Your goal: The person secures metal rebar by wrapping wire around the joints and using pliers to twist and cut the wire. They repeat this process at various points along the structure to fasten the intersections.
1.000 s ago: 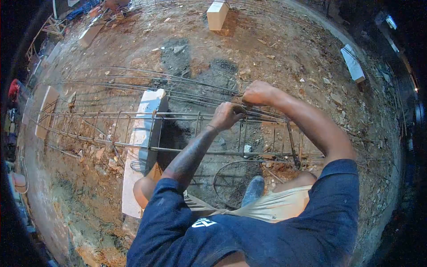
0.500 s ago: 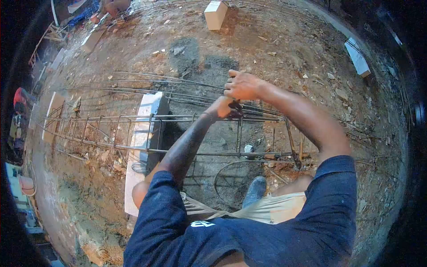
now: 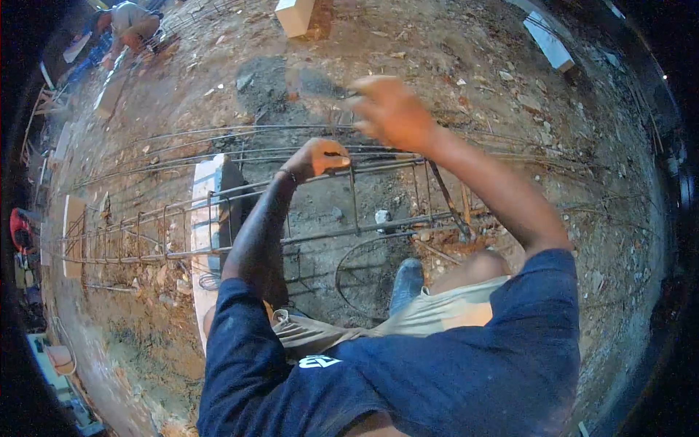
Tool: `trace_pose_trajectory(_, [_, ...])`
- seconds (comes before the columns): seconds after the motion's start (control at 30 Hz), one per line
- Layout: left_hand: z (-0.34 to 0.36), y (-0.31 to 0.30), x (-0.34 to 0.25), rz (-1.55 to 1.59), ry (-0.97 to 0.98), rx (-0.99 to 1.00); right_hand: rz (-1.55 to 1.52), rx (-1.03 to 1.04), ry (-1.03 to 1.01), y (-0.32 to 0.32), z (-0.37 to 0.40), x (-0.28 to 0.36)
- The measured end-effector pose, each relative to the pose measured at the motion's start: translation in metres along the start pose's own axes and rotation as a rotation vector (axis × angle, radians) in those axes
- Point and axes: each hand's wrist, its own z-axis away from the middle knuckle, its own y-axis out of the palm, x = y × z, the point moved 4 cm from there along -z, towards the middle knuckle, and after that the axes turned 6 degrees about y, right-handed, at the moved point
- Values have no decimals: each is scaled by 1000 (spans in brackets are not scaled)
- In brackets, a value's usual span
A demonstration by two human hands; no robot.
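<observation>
My left hand (image 3: 320,158) is closed at the top of a steel rebar cage (image 3: 357,229), its thumb and fingers around the upper bar beside a stirrup. Something dark shows between the fingers, too small to name. Above and to the right, my right hand (image 3: 393,113) is raised over the bars, apart from the left hand. Motion smears its fingers, so whether it holds anything cannot be made out. The cage rests across a pale block (image 3: 207,189) on the left. Several loose long bars (image 3: 255,130) run just beyond the cage.
A boot (image 3: 408,284) stands on the ground beside a curved rod (image 3: 338,273). A white stone (image 3: 383,216) lies under the cage. More pale blocks (image 3: 295,18) stand farther off. Another person (image 3: 131,25) bends over at the far left. A bucket (image 3: 60,358) stands at the left edge.
My right hand has come away from the left hand and moved up. The left hand stays at the bars. The whole view has shifted, bringing more of the other person into sight.
</observation>
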Motion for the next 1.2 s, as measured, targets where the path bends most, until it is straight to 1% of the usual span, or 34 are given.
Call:
trace_pose_trajectory(0.03, [2,0,-1,143,-131,35,-1,7,205,-12,25,-12])
trace_pose_trajectory(0.07, [0,0,1,149,-126,35,2,11,405,-25,53,-25])
trace_pose_trajectory(0.13, [-3,-4,2,73,11,23,80,152,803,-40,115,-31])
trace_pose_trajectory(0.17, [-6,-3,8,28,62,4,104,282,939,-43,138,-26])
trace_pose_trajectory(0.2, [-5,-3,7,27,51,-5,121,418,1069,-42,157,-20])
trace_pose_trajectory(0.23, [-4,-3,1,6,107,-6,111,420,1053,-38,168,-16])
trace_pose_trajectory(0.27, [-2,-5,-4,-16,163,-7,97,460,1101,-29,181,-15])
trace_pose_trajectory(0.3, [-3,0,7,-259,577,-67,84,504,1151,-20,191,-14])
trace_pose_trajectory(0.33, [1,0,1,-267,565,-75,76,505,1138,-13,195,-13])
trace_pose_trajectory(0.4, [2,-1,0,-60,172,-102,52,450,1006,-2,193,-12])
trace_pose_trajectory(0.43, [3,-1,-5,-60,89,-136,61,449,963,4,194,-12])
trace_pose_trajectory(0.47, [4,2,-5,-59,86,-139,60,451,959,5,195,-12])
trace_pose_trajectory(0.53, [4,2,-2,-176,54,-196,136,513,967,8,195,-12])
trace_pose_trajectory(0.57, [3,3,-1,-202,51,-207,143,513,959,10,198,-15])
trace_pose_trajectory(0.6, [4,2,-5,-198,53,-216,176,433,917,9,203,-20])
trace_pose_trajectory(0.63, [4,2,-8,-221,7,-203,212,356,873,7,209,-26])
trace_pose_trajectory(0.67, [5,1,-11,-244,-35,-190,223,360,865,9,218,-36])
trace_pose_trajectory(0.73, [2,1,-8,-217,-10,-192,-144,10,985,-10,207,-38])
trace_pose_trajectory(0.77, [3,3,-6,-197,8,-184,-177,-28,1056,-22,202,-38])
trace_pose_trajectory(0.8, [4,3,1,-178,19,-203,-155,-16,1041,-35,180,-29])
trace_pose_trajectory(0.87, [7,3,4,-91,270,-298,-445,-287,1322,-52,152,-27])
trace_pose_trajectory(0.9, [11,3,9,3,78,-257,-418,-275,1304,-58,134,-25])
trace_pose_trajectory(0.93, [16,8,11,26,90,-278,-445,-344,1260,-65,117,-24])
trace_pose_trajectory(0.97, [19,8,9,-6,116,-359,-474,-418,1210,-69,99,-23])
trace_pose_trajectory(1.0, [19,8,9,-38,141,-437,-449,-412,1194,-69,80,-23])
trace_pose_trajectory(1.03, [15,11,14,35,35,-433,-545,-467,1187,-64,67,-20])
trace_pose_trajectory(1.07, [15,16,16,47,48,-434,-647,-526,1176,-58,57,-14])
trace_pose_trajectory(1.1, [17,14,13,3,22,-463,-568,-548,1167,-55,40,6])
trace_pose_trajectory(1.13, [19,9,7,-36,-11,-488,-557,-547,1166,-43,35,-1])
trace_pose_trajectory(1.2, [24,14,4,-23,-20,-460,-863,-784,1024,-8,48,-23])
